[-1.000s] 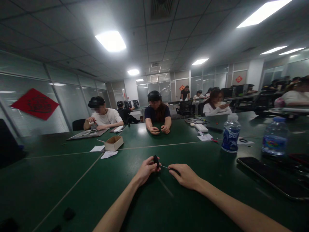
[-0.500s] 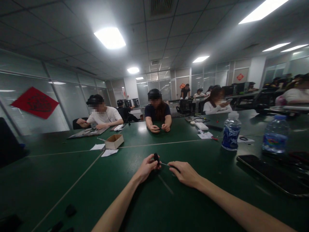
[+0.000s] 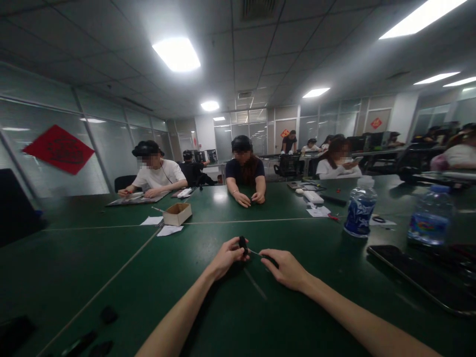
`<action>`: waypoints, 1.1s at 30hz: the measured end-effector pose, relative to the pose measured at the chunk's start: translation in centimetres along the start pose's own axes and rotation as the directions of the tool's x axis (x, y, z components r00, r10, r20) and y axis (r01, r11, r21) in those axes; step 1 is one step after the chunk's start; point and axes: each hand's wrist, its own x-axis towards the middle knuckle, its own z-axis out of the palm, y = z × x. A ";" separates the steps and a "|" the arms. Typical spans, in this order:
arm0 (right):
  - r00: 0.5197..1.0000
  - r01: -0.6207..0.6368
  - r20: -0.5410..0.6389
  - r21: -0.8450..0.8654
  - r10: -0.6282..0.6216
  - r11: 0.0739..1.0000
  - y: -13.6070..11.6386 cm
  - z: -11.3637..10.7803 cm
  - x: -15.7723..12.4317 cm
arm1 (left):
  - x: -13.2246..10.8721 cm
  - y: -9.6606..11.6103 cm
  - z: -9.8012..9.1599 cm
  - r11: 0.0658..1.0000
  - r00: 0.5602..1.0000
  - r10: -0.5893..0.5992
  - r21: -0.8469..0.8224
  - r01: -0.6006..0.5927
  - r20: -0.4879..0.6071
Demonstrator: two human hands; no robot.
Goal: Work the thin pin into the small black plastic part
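Observation:
My left hand (image 3: 225,259) is closed round a small black part (image 3: 243,244), held upright just above the green table (image 3: 156,277). My right hand (image 3: 283,268) pinches a thin tool (image 3: 256,253) with a dark handle, and its metal tip points at the black part. Both hands are close together near the table's middle, with my forearms stretched out from the bottom of the view.
Two water bottles (image 3: 360,208) (image 3: 430,216) stand at the right, with a dark phone (image 3: 420,277) lying nearer me. A small cardboard box (image 3: 178,213) and paper slips sit at mid-left. Small black pieces (image 3: 108,314) lie at lower left. Several people sit across the table.
My hands keep the same grip and hardly move. The view has shifted slightly, bringing more small black pieces into sight at lower left.

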 end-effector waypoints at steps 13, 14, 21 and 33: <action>0.999 -0.012 0.041 -0.028 0.013 1.000 -0.5 -0.1 0.0 | -0.1 -0.5 -0.4 0.999 1.000 0.005 -0.044 -0.006 -0.014; 0.999 -0.012 0.039 -0.032 0.013 0.999 -0.4 0.0 0.0 | -0.1 -0.5 -0.3 1.000 1.000 0.003 -0.031 -0.003 -0.018; 0.999 -0.020 0.044 -0.037 0.022 0.999 -0.1 0.1 0.1 | -0.3 0.1 0.0 1.000 0.999 -0.017 0.020 0.018 -0.039; 0.999 -0.018 0.035 -0.048 0.020 0.999 -0.4 -0.1 0.0 | -0.7 0.6 0.3 0.996 0.999 -0.008 0.089 0.011 -0.034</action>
